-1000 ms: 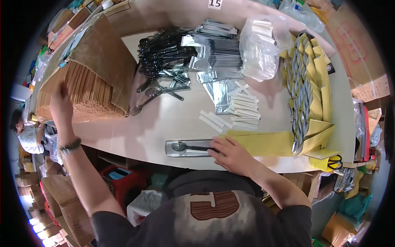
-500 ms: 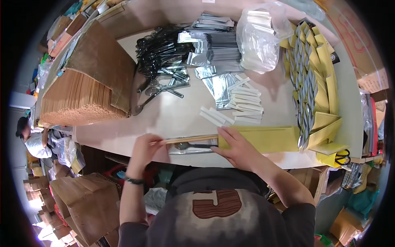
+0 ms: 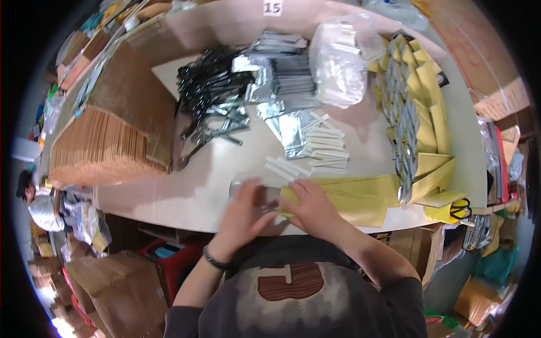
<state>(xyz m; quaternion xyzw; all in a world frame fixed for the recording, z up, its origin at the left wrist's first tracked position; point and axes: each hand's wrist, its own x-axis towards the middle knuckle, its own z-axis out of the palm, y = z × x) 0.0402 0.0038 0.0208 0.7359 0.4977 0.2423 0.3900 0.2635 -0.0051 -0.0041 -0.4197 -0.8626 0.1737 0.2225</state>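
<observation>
My right hand (image 3: 313,209) grips the left end of a long yellow paper sleeve (image 3: 360,198) near the table's front edge, thumb below and fingers on top. Just left of it, my left hand (image 3: 242,217) is over a shiny silver packet (image 3: 271,195) that meets the sleeve's end. Its fingers are smeared by motion, with the thumb reaching toward the sleeve. How far the packet lies inside the sleeve is hidden. A few white paper-wrapped strips (image 3: 287,168) lie just beyond my hands, with more white strips (image 3: 328,149) behind them.
A carton of packed brown sticks (image 3: 107,146) stands at left. Black plastic spoons (image 3: 211,84), silver packets (image 3: 293,79) and a clear bag (image 3: 341,70) lie toward the back. Filled yellow sleeves (image 3: 431,107) line the right side; black-handled scissors (image 3: 460,209) are at the front right corner.
My left hand has moved right, close to the right hand. The wooden chopsticks it held and the black spoon beneath them no longer show. The sleeve's right end now looks fanned into two layers.
</observation>
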